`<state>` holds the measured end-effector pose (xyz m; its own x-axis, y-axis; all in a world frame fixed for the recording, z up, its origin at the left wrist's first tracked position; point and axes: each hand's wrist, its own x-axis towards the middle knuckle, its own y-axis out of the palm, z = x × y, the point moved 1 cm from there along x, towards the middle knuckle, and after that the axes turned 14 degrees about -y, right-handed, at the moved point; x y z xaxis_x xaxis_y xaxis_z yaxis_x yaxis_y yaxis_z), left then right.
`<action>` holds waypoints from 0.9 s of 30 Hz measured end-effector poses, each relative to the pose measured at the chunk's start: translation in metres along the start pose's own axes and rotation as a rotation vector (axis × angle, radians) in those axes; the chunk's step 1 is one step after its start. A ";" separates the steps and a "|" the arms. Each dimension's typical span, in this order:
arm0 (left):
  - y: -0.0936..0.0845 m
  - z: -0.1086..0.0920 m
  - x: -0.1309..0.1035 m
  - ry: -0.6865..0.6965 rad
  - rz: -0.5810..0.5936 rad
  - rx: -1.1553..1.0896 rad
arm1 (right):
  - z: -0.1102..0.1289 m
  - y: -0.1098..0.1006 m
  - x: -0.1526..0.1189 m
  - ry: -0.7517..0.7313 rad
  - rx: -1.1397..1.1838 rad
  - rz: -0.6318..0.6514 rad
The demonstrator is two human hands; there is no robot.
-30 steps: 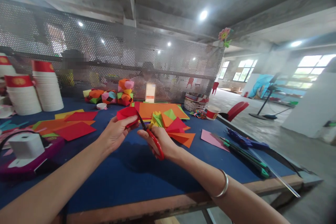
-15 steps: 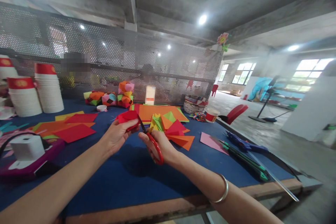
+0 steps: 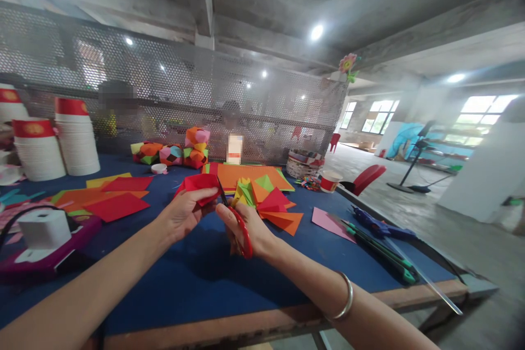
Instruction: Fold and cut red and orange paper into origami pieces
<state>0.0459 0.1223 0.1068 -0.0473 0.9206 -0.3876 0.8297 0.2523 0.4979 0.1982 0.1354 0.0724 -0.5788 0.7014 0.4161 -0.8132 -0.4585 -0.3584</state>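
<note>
Spread wider than a second ago, red paper is clamped in the grip of the left hand above the blue counter; the right hand clasps red-handled scissors, blades at the paper's right edge.

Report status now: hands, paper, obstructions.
Left hand holding red paper. Right hand gripping scissors, blades at the paper's right edge. Loose paper just beyond right hand; nothing seen blocking the blades.

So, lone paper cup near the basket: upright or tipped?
Upright: the paper cup stands near the basket, wider end up. Can't tell if anything's inside.
</note>
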 end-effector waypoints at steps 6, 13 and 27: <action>0.002 0.001 -0.001 0.000 0.007 0.008 | -0.004 0.000 0.002 0.001 0.002 -0.011; 0.003 0.001 -0.004 0.012 0.008 0.011 | -0.006 0.000 0.002 -0.021 -0.011 -0.018; 0.002 0.002 -0.003 0.032 -0.003 -0.004 | 0.000 -0.001 0.001 -0.002 -0.050 -0.002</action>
<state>0.0489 0.1192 0.1073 -0.0680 0.9288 -0.3642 0.8271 0.2566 0.5001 0.1990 0.1365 0.0731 -0.5771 0.7014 0.4184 -0.8105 -0.4290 -0.3988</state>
